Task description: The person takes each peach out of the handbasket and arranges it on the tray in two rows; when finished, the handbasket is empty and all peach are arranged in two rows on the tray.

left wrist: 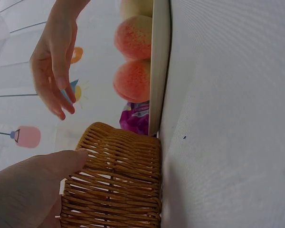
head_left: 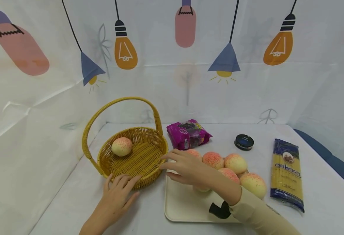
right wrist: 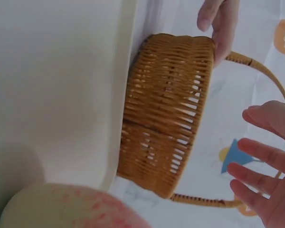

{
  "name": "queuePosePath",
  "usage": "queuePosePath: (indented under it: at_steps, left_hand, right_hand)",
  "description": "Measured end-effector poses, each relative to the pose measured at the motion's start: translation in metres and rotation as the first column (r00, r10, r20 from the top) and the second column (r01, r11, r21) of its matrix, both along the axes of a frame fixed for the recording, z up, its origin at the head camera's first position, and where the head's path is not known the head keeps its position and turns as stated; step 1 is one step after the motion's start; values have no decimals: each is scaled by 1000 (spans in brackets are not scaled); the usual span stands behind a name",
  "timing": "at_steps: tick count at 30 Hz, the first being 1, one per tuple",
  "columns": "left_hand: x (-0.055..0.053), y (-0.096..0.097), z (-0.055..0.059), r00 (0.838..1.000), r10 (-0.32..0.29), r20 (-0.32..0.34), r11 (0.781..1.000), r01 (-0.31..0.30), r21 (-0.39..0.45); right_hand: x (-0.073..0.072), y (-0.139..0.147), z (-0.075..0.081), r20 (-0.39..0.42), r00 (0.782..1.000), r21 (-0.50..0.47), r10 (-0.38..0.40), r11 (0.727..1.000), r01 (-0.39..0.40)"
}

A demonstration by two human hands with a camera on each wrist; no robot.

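A woven yellow-brown basket [head_left: 101,160] with a tall arched handle stands at the left of the table. One peach [head_left: 122,146] lies inside it, against the far left wall. At the basket's near rim is my left hand [head_left: 116,199], its fingertips touching the rim and its thumb spread to the outer side. My right hand [head_left: 186,166] hovers by the basket's right rim, over the tray's left edge. Its fingers are spread, with nothing between them, as the right wrist view shows. Several peaches [head_left: 235,163] sit on the cream tray [head_left: 186,209], partly hidden by the right forearm.
Behind the tray lies a purple packet [head_left: 188,133] with a grape picture. A round black tin [head_left: 244,142] stands right of it. A blue and yellow pasta pack [head_left: 287,173] lies at the far right. A patterned white cloth [head_left: 160,88] hangs behind the table.
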State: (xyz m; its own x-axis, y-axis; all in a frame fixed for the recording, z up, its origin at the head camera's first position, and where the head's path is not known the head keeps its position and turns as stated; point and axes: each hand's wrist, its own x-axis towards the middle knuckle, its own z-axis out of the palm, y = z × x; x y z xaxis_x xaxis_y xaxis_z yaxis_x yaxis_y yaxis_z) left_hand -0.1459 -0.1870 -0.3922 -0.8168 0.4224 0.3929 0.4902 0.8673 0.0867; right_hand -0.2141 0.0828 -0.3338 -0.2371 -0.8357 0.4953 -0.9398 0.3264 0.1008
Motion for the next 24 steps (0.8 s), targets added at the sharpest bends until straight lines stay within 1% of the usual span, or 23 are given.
queuePosePath:
  at_steps: [3,6,9,13,15,17,20,22,24]
  left_hand:
    - [-1,0,0,1000,4,10,1000,-4,4]
    - [-2,1,0,1000,1,-8,1000,-1,11]
    - [-3,0,-1,998,-3,-56,1000,4,15]
    - [-4,-2,-2,992,-9,-126,1000,10,8]
    - [-4,-2,-2,990,-10,-144,1000,12,7]
    - [-4,-2,-2,989,-8,-144,1000,10,10]
    - [-3,-2,-1,992,5,-127,1000,-3,12]
    - [-2,-1,0,993,15,-114,1000,-14,12]
    - [-2,-1,1,994,25,-106,1000,-24,12]
  right_hand:
    - [-3,-9,0,-19,1000,-15,14,1000,-14]
    - [-5,-16,1,-24,1000,-13,16,1000,-16]
    - [-7,-24,3,-2,1000,-3,17,1000,-17]
    - [-10,-35,6,32,999,27,7,1000,-8]
    - [-11,-40,8,49,999,40,-4,999,2]
    - [-14,-47,9,77,997,53,-17,999,13]
    - [-19,-57,10,143,989,73,-39,997,28]
    - [-23,-64,11,202,978,91,-60,995,43]
    - [-27,-70,10,269,959,105,-85,993,59]
